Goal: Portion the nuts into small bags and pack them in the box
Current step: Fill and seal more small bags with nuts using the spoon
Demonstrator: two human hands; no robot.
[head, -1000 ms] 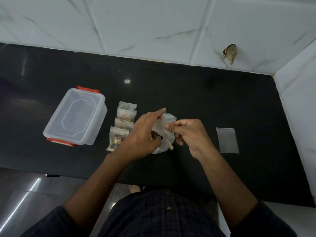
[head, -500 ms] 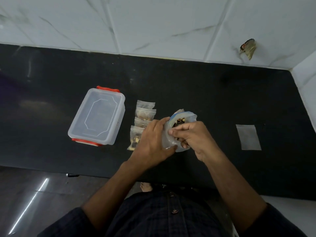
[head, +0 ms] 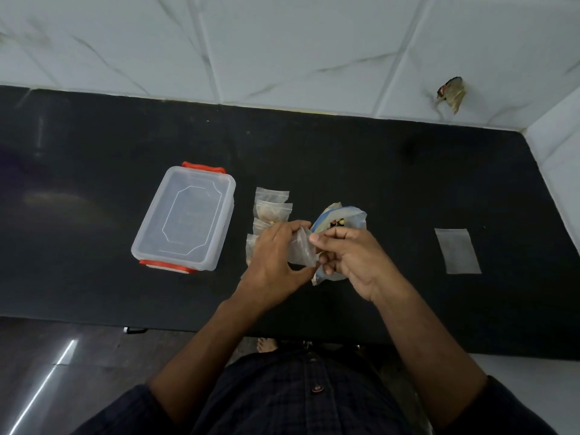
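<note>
A small clear bag is held between both hands above the black counter. My left hand pinches its left side and my right hand pinches its upper right edge. Just behind the hands lies the large open bag of nuts with a blue rim, nuts showing inside. Several filled small bags lie in a column to the left of it, partly hidden by my left hand. The clear plastic box with red clips stands further left, lid on.
One flat empty small bag lies on the counter to the right. A white marbled wall runs along the back and the right side. The counter's front edge is just below my forearms.
The hands lifted off the big nut bag and now hold a small clear bag between them. The view has shifted, so everything sits further right in frame.
</note>
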